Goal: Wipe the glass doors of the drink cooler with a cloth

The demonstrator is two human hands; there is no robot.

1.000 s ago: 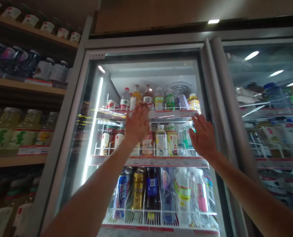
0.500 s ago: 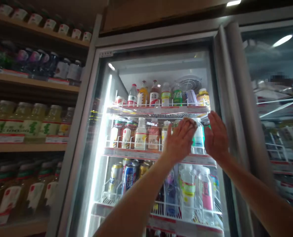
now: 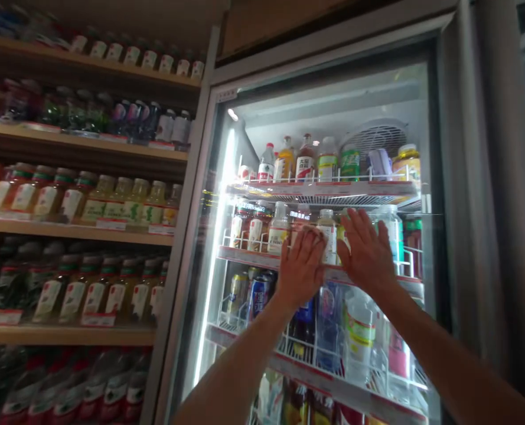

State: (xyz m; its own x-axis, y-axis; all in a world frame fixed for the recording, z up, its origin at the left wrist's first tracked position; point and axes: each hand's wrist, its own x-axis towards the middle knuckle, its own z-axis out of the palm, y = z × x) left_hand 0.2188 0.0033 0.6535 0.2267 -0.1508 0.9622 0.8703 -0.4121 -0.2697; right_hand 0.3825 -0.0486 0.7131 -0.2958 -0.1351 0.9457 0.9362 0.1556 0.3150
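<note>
I have the left hand (image 3: 301,268) flat, fingers extended over a small, pale beige, crumpled piece like cloth (image 3: 316,230) at its fingertips, before a clear glass cooler door (image 3: 315,100) in a silver metal frame; I cannot tell whether it grips the piece. Just to its right, my right hand (image 3: 368,254) is spread and unburdened, palm toward the glass. Beyond them, between the hands, stands a white-labelled yellowish bottle (image 3: 328,233).
</note>
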